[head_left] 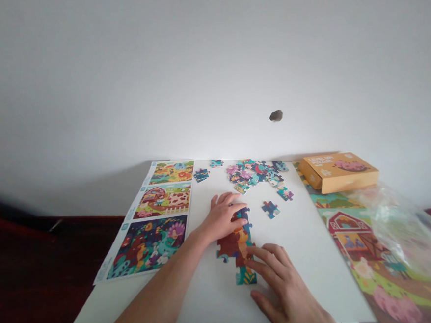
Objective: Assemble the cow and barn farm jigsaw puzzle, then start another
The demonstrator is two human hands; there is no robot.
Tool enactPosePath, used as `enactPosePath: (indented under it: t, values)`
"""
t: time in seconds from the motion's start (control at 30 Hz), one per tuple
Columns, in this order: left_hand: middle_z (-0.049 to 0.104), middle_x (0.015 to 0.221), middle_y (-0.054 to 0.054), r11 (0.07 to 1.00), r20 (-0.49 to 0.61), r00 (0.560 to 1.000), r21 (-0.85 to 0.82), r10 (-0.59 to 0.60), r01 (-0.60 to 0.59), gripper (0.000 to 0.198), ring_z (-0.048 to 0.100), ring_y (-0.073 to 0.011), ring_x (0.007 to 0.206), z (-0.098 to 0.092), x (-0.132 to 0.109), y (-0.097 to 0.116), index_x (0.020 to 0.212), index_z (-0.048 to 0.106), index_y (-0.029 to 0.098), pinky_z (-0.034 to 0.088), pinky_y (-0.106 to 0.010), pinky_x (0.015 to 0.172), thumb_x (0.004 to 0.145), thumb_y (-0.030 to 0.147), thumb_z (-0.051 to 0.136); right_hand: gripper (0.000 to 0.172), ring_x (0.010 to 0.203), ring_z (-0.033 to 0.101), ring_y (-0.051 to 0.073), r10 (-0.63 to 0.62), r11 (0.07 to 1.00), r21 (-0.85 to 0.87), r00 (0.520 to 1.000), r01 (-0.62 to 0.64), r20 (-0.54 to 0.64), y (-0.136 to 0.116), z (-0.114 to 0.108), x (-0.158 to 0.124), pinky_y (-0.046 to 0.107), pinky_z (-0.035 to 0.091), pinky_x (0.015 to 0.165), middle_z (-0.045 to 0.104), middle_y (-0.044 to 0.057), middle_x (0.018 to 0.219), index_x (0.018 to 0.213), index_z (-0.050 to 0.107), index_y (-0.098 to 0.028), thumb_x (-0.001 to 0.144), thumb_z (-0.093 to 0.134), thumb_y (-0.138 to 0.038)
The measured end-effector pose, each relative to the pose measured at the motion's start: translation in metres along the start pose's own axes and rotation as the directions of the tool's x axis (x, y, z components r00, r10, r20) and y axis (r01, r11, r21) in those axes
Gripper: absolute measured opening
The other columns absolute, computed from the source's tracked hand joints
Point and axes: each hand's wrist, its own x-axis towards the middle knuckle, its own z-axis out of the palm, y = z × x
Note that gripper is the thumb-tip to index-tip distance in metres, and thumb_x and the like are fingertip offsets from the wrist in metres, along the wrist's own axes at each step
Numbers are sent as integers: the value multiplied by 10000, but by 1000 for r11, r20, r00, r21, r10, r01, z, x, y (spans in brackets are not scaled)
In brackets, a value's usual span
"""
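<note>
Several jigsaw pieces are joined into a partly assembled puzzle [234,241] on the white table, showing brown and orange figures on dark blue and teal. My left hand [224,215] lies over its upper left part, fingers spread and resting on the pieces; it hides that corner. At the right edge of the joined pieces, my right hand [282,287] touches them with its fingertips, fingers stretched out and thumb apart. A single loose blue jigsaw piece [270,209] lies to the upper right of the puzzle.
A pile of loose pieces [257,174] lies by the wall, with a few more pieces [201,175] left of it. A picture sheet [148,221] lies at left. On the right are a yellow puzzle box [340,171], a farm picture [374,261] and a clear plastic bag [403,219].
</note>
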Motion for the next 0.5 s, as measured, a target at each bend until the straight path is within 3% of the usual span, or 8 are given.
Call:
enactPosePath:
  t: [0.2, 0.37, 0.5]
  values:
    - [487, 1468, -44, 1000, -3, 1000, 9, 16, -16, 405, 371, -293, 1400, -1, 0, 1, 1259, 652, 353, 217, -567, 1195, 863, 423, 694, 418, 1124, 544, 283, -21, 1000, -8, 1000, 21, 13, -1, 1, 2, 472, 496, 963, 591, 103, 1349, 1292, 590, -228, 874, 594, -229]
    - [474, 1480, -39, 1000, 1, 1000, 5, 17, -17, 413, 359, -304, 1406, 0, 0, -1, 1265, 646, 359, 204, -585, 1195, 862, 432, 693, 394, 1171, 531, 290, 28, 999, -31, 999, -29, -40, 0, 4, 2, 453, 505, 964, 504, 117, 1411, 1272, 595, -251, 878, 601, -243]
    - [474, 1477, -37, 1000, -7, 1000, 0, 16, -16, 404, 356, -310, 1406, 0, 0, 0, 1258, 649, 365, 210, -595, 1189, 864, 443, 690, 408, 1212, 499, 312, 58, 997, -55, 998, -58, -1, 1, 8, 1, 485, 495, 977, 447, 122, 1426, 1295, 576, -277, 890, 619, -286]
